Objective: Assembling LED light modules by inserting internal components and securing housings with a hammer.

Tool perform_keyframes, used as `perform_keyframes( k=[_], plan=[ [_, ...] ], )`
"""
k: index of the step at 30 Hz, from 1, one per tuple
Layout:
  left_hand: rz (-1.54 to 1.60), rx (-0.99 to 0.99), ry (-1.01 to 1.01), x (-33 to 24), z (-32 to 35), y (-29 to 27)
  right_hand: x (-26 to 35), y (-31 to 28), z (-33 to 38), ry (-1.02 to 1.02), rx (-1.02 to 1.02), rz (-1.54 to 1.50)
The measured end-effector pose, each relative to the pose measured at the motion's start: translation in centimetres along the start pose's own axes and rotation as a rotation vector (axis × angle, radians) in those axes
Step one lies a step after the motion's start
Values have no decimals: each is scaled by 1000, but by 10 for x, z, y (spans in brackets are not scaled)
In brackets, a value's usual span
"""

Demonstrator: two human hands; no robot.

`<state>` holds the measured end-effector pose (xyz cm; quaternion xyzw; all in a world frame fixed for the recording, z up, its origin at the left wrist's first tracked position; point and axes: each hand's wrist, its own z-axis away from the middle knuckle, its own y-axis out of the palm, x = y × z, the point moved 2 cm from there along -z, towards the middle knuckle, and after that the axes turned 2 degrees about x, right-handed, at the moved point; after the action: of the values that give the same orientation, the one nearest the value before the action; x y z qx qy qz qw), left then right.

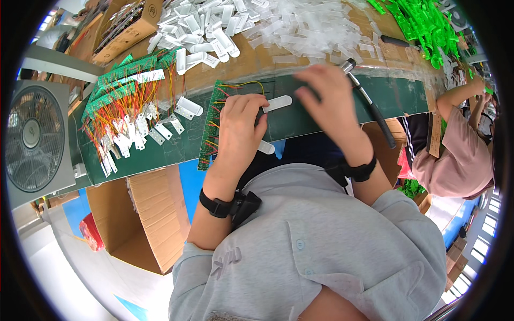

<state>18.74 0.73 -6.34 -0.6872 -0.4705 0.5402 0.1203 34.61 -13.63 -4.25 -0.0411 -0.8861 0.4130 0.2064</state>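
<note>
My left hand (239, 125) is closed around a white plastic strip (278, 102) that sticks out to the right, and it rests over a green circuit board panel (211, 128) with red and yellow wires. A second white strip (266, 147) lies just below that hand. My right hand (324, 88) hovers above the green table mat (300, 115), fingers loosely spread, holding nothing that I can see. A hammer (369, 101) with a black handle lies right beside it.
A heap of white plastic cases (257, 24) covers the far table. Wired green boards (123, 101) pile at the left. A fan (33, 139) stands far left, cardboard boxes (147, 214) below the table edge. Another person (460, 144) works at the right near green parts (423, 21).
</note>
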Motion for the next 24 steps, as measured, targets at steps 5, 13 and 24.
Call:
perform_keyframes(
  k=[5,13,24],
  plan=[
    [5,17,-27,-1,0,0,-69,-40,23,437,102,302],
    [-5,19,-28,-3,-1,0,-62,-35,26,322,136,36],
    [-7,15,-22,-1,0,1,23,-13,20,183,356,-242]
  ],
)
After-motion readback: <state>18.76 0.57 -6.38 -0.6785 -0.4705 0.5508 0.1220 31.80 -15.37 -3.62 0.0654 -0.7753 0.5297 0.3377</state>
